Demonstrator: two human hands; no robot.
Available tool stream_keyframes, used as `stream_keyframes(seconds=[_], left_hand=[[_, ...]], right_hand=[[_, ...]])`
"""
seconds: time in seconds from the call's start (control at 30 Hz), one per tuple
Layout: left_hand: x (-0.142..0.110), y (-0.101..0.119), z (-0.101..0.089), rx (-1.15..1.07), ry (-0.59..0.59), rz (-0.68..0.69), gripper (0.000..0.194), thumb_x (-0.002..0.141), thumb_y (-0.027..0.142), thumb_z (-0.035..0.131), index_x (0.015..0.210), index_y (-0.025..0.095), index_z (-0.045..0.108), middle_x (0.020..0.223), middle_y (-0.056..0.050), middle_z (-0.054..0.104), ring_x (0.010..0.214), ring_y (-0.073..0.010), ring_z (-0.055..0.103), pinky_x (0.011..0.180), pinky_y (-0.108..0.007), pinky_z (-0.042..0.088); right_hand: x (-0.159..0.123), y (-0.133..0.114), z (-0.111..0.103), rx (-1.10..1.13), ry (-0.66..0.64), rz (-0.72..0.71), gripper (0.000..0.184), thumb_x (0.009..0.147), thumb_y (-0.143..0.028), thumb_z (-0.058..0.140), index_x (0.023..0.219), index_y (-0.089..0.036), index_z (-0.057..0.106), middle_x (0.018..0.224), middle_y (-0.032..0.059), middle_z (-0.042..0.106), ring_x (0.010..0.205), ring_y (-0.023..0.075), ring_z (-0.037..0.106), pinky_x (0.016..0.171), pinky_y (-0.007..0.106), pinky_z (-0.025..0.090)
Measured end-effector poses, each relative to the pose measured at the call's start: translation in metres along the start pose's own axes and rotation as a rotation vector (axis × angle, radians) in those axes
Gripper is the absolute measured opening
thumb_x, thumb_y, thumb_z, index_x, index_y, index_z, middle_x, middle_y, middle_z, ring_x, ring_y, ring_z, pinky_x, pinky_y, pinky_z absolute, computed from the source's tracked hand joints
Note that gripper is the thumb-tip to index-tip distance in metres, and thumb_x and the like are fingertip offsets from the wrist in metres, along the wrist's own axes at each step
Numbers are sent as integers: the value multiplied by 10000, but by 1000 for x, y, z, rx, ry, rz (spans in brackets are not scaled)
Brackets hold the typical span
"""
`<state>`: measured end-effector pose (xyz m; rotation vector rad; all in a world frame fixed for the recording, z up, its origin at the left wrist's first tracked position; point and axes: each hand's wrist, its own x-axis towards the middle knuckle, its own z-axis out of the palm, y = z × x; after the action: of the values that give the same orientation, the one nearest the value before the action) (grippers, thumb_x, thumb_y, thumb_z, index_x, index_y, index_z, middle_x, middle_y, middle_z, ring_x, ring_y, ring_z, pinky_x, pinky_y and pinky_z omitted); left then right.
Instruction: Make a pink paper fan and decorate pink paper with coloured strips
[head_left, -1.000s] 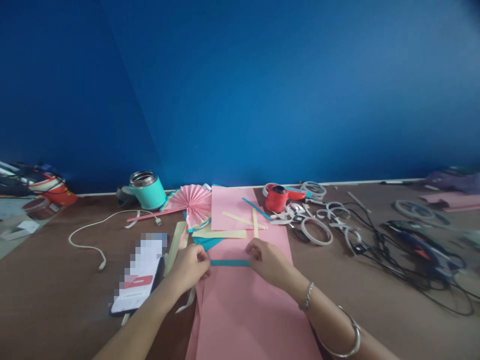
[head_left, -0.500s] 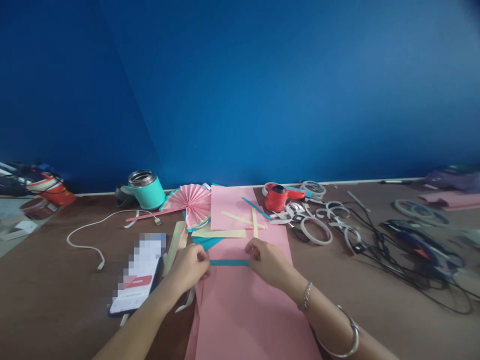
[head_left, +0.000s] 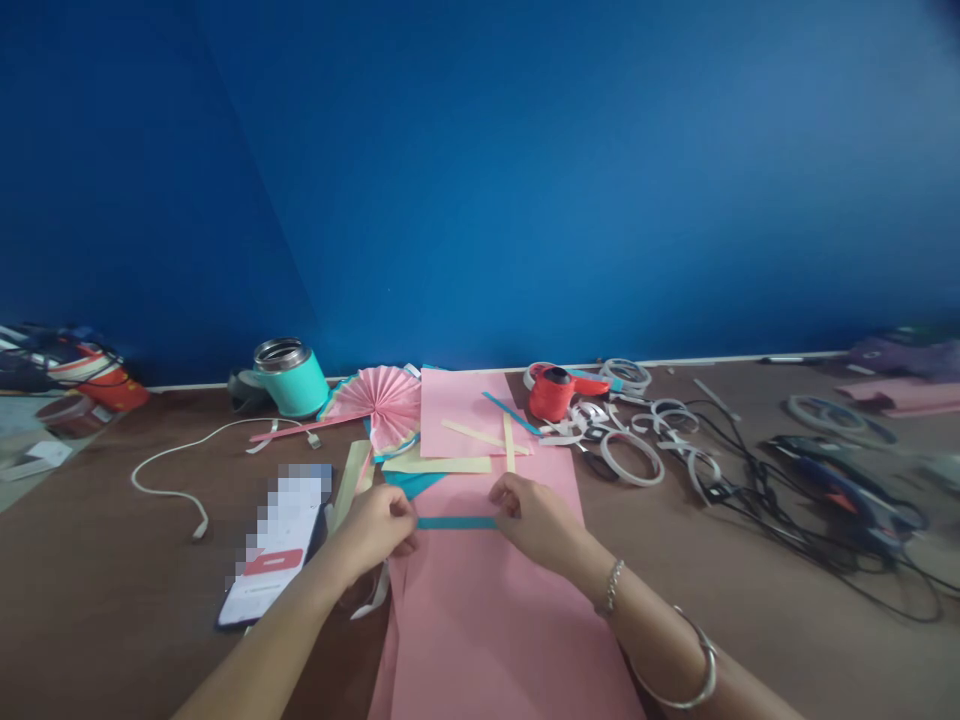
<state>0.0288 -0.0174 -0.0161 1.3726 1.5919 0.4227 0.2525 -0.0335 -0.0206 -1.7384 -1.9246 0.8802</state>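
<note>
A narrow blue paper strip (head_left: 456,523) lies crosswise over pink paper sheets (head_left: 502,620). My left hand (head_left: 384,522) pinches the strip's left end, its fingers curled. At the right end, my right hand (head_left: 529,515) has thumb and fingers closed on the same strip. Just beyond the hands are a cream paper strip (head_left: 439,465), a blue paper piece (head_left: 412,484) and a smaller pink sheet (head_left: 457,400) with thin strips on it. A pleated pink paper fan (head_left: 386,405) sits behind my left hand. Both strip ends are hidden by my fingers.
To the left lie a phone (head_left: 274,560) and a white cable (head_left: 142,485), with a turquoise mug (head_left: 296,385) behind. A red tape dispenser (head_left: 551,397) and several white tape rolls (head_left: 631,460) are at right, near black cables (head_left: 780,530). A blue wall (head_left: 480,200) rises behind.
Almost nothing differs. My left hand has shifted very slightly left, and the view has moved a little. Both hands keep their hold on the blue strip.
</note>
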Motion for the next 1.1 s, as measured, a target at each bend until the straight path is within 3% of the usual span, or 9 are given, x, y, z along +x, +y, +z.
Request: stream_keyframes(seconds=[0.43, 1.1], left_hand=[[-1, 0, 0, -27, -12, 4, 103, 706, 113, 544, 626, 170, 513, 547, -11, 665, 572, -165, 684, 559, -238, 541], [0, 1, 2, 144, 15, 50, 115, 689, 149, 550, 609, 195, 481, 572, -8, 681, 557, -155, 676, 519, -203, 496]], right_hand=[[0, 0, -1, -7, -16, 26, 273, 631, -57, 497, 861, -184, 574, 711, -4, 621, 669, 134, 548, 573, 209, 334], [-1, -1, -1, -16, -15, 16, 279, 623, -46, 491, 854, -181, 571, 708, -10, 619, 678, 135, 547, 571, 206, 328]])
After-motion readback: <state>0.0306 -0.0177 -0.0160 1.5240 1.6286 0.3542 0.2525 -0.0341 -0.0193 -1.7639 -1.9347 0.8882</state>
